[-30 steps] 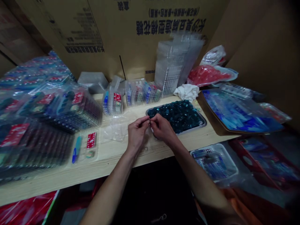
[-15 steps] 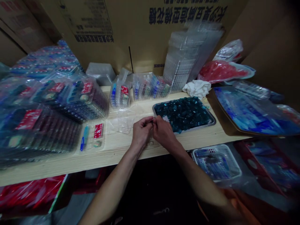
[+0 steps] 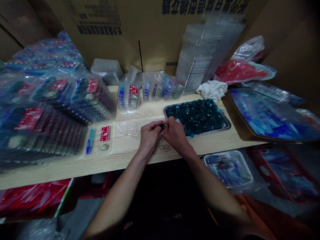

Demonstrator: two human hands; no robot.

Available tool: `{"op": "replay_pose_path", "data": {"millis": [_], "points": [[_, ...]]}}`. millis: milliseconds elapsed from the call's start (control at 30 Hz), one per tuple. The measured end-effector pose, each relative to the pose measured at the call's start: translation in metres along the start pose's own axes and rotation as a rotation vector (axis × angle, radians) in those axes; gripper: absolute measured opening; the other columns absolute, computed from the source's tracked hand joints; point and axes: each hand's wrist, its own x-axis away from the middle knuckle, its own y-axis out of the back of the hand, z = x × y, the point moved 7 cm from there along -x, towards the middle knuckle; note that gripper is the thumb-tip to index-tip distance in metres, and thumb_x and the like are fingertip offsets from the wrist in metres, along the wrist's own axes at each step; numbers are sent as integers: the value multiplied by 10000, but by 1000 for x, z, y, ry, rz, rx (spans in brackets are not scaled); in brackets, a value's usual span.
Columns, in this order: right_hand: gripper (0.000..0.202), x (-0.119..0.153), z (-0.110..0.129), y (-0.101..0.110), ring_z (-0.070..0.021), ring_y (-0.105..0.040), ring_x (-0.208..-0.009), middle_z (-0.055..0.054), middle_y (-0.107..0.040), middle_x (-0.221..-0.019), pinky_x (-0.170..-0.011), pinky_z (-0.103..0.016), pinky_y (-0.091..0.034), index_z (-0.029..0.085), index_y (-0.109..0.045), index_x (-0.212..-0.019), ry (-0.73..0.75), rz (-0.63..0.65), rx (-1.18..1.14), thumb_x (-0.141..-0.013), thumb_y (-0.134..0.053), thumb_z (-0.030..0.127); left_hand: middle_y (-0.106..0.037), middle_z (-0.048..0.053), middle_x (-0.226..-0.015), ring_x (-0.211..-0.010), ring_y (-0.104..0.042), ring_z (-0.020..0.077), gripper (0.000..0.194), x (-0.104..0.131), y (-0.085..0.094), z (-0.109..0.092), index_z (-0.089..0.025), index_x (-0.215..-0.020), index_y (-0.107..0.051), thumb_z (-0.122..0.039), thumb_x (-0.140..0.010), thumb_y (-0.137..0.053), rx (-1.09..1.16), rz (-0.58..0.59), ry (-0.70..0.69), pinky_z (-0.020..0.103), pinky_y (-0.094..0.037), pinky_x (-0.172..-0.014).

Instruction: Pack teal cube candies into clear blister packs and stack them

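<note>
My left hand (image 3: 150, 136) and my right hand (image 3: 175, 134) meet fingertip to fingertip over the table. Both are closed in a pinch on a small dark green piece (image 3: 162, 126), mostly hidden by the fingers. Just right of them lies a shallow tray (image 3: 228, 126) heaped with dark teal shiny pieces (image 3: 197, 115). Below the hands, partly covered, rests a clear plastic blister tray (image 3: 161, 146). To the left lie flat clear plastic pieces (image 3: 127, 128) and another blister tray (image 3: 110, 150) holding a blue pen-like tool (image 3: 88, 145), a red printed packet (image 3: 105, 133) and a small pale item.
Tall stacks of filled blister packs (image 3: 52, 133) stand at the left. Behind are nested clear trays (image 3: 192, 56), a crumpled white cloth (image 3: 212, 90) and a bag of red material (image 3: 243, 71). A cardboard box (image 3: 233, 116) of blue items is on the right; a white basket (image 3: 247, 166) sits lower.
The camera view has tilted slightly, so the table appears higher. My hands remain together, and a dark green piece shows more clearly between the fingertips.
</note>
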Motion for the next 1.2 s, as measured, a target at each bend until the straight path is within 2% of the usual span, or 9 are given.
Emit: {"op": "replay_pose_path", "data": {"millis": [133, 267, 367, 467, 567, 667, 833, 1000, 1200], "points": [[124, -9, -1, 12, -230, -632, -771, -72, -662, -802, -689, -304, -401, 171, -556, -930, 99, -44, -106, -873, -446, 161, -736, 66, -821, -773, -676, 135, 119, 3, -5, -13, -108, -795, -745, -165, -690, -740, 182, 146, 139, 304, -540, -861], [137, -7, 1, 25, -191, -611, -739, -39, -662, -814, -694, -285, -410, 182, -573, -952, 202, -17, -231, -888, -453, 196, -723, 41, -826, -772, -675, 129, 191, -3, 5, -28, -122, -827, -736, -133, -648, -801, 124, 230, 157, 327, -539, -891], [194, 14, -3, 29, -187, -618, -781, -56, -674, -879, -735, -289, -434, 174, -580, -1022, 225, 12, -241, -908, -423, 167, -725, 36, -812, -752, -664, 142, 221, -10, 30, -38, -134, -826, -746, -192, -630, -830, -61, 153, -15, 321, -539, -835], [252, 48, -2, 17, -219, -615, -911, -111, -668, -972, -819, -316, -442, 144, -601, -1023, 267, 96, -125, -867, -420, 66, -725, 38, -803, -740, -650, 156, 172, -9, 46, -43, -161, -814, -760, -230, -664, -807, -362, 88, -265, 306, -516, -784], [301, 75, 2, -9, -243, -581, -999, -132, -656, -999, -868, -330, -441, 128, -613, -1017, 292, 259, -4, -815, -434, -5, -723, 53, -857, -794, -659, 180, 107, -5, 34, -34, -190, -849, -765, -221, -758, -720, -665, 169, -469, 304, -500, -776], [321, 84, 5, -21, -245, -551, -1041, -128, -651, -1036, -904, -334, -439, 131, -612, -1022, 283, 313, 42, -807, -436, -30, -716, 67, -879, -823, -660, 194, 130, -5, 17, -22, -197, -873, -763, -194, -809, -651, -886, 250, -639, 299, -498, -757], [306, 82, 5, -21, -251, -550, -1030, -131, -646, -1071, -878, -343, -461, 123, -615, -1041, 269, 321, 57, -842, -429, -17, -713, 71, -925, -820, -666, 180, 150, -15, 9, -9, -202, -888, -762, -217, -848, -619, -1037, 322, -751, 281, -513, -732], [307, 81, 7, -20, -254, -545, -1025, -130, -640, -1064, -874, -345, -472, 112, -616, -1049, 273, 321, 76, -837, -437, -21, -721, 70, -974, -851, -669, 173, 207, -6, 11, -2, -236, -943, -762, -257, -897, -562, -1147, 352, -869, 270, -528, -734], [311, 81, 10, -20, -259, -550, -987, -130, -639, -1043, -848, -353, -480, 110, -612, -1030, 308, 312, 115, -806, -448, -30, -702, 94, -1090, -980, -646, 201, 292, 3, 4, 2, -233, -1106, -703, -182, -916, -488, -1183, 399, -942, 335, -543, -862]]}}
